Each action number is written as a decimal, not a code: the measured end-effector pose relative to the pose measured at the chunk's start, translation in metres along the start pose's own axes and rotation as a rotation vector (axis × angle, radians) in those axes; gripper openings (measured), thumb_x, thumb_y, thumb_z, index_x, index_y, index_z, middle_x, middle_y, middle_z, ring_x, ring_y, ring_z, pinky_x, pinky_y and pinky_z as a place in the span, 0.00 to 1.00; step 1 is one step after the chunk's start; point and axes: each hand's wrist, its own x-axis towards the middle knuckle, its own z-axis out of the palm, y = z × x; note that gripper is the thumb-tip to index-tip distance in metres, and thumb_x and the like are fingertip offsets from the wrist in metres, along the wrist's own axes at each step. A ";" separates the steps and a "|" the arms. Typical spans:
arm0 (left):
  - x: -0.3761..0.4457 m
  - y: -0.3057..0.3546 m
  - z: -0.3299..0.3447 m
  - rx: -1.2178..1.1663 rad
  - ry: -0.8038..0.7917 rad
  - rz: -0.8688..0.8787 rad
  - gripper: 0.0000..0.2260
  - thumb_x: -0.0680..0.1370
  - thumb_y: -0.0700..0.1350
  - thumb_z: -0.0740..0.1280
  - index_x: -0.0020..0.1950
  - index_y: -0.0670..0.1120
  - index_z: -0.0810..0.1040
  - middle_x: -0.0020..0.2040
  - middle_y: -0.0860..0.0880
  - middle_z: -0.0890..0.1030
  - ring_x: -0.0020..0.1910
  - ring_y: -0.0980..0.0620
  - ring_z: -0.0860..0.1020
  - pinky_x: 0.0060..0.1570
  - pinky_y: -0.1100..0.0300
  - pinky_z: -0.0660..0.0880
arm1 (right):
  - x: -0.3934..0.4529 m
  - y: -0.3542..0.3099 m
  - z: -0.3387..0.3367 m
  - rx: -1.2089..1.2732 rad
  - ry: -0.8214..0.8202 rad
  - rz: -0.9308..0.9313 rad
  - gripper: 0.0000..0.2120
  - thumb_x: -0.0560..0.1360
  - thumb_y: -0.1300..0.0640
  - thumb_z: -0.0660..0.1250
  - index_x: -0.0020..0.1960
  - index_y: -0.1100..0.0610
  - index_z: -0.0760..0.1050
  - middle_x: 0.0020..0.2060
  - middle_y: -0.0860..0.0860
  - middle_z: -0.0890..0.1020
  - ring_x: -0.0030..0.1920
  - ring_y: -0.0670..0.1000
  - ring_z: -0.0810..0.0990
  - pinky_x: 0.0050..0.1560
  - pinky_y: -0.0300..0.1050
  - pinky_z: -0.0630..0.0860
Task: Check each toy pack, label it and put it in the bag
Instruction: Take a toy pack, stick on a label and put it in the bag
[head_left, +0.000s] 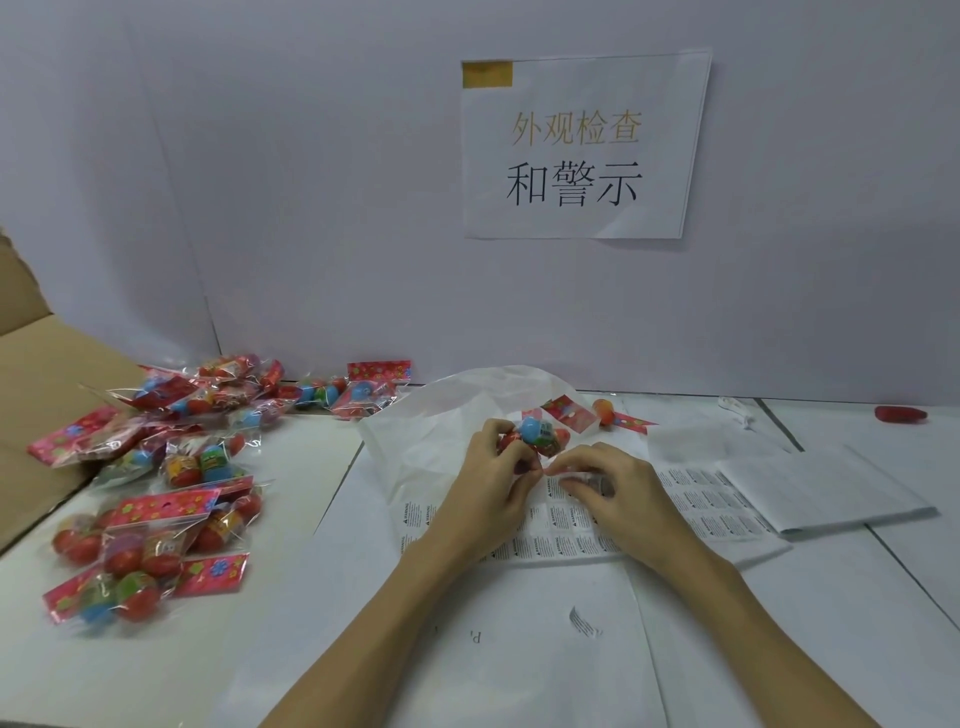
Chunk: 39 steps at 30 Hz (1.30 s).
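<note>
The left hand (496, 470) holds one toy pack (537, 439) with curled fingers, lifted a little above the label sheet (571, 525), at the mouth of the white bag (441, 421). The right hand (605, 480) is just beside it on the right, with the fingers bent and the tips together over the label sheet; it seems to pinch a small label, but the label itself is too small to tell for sure.

The toy pack looks light: some small plastic balls, red and blue, inside a thin clear film. I judge that the film is smooth and slippery and that the balls can roll inside it, so the pack changes its shape in the hand. The balls are the firm part, so it is better to grip around them. A flat part of the film is the best place to press a label.

The white bag is soft and thin, behind the label sheet; its mouth may fall closed and must be held open. To the left of the label sheet many more toy packs (156, 493) lie in a loose heap, next to a cardboard box (47, 374). To the right of the label sheet lies a folded white paper (826, 488), and further right a small red object (900, 414). Behind the label sheet, on the wall, hangs a printed sign (582, 145).
</note>
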 end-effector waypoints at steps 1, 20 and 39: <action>0.000 0.000 0.000 0.002 -0.002 0.003 0.05 0.83 0.42 0.68 0.55 0.41 0.78 0.69 0.46 0.68 0.68 0.48 0.70 0.66 0.55 0.74 | 0.000 -0.001 0.000 0.006 -0.003 0.002 0.11 0.77 0.62 0.75 0.53 0.47 0.86 0.50 0.47 0.85 0.53 0.47 0.83 0.58 0.47 0.80; -0.001 -0.001 0.001 0.019 0.020 0.002 0.04 0.83 0.43 0.67 0.54 0.42 0.77 0.67 0.47 0.68 0.64 0.49 0.70 0.60 0.52 0.77 | 0.000 -0.007 -0.006 0.079 -0.021 -0.001 0.14 0.76 0.65 0.75 0.55 0.49 0.88 0.44 0.49 0.84 0.44 0.49 0.81 0.47 0.40 0.76; -0.003 0.002 0.003 0.082 0.054 0.025 0.05 0.83 0.43 0.67 0.55 0.42 0.76 0.66 0.48 0.69 0.63 0.50 0.70 0.55 0.50 0.79 | 0.001 -0.005 -0.007 0.072 -0.030 0.040 0.14 0.75 0.69 0.74 0.49 0.50 0.89 0.45 0.46 0.84 0.48 0.44 0.82 0.47 0.31 0.74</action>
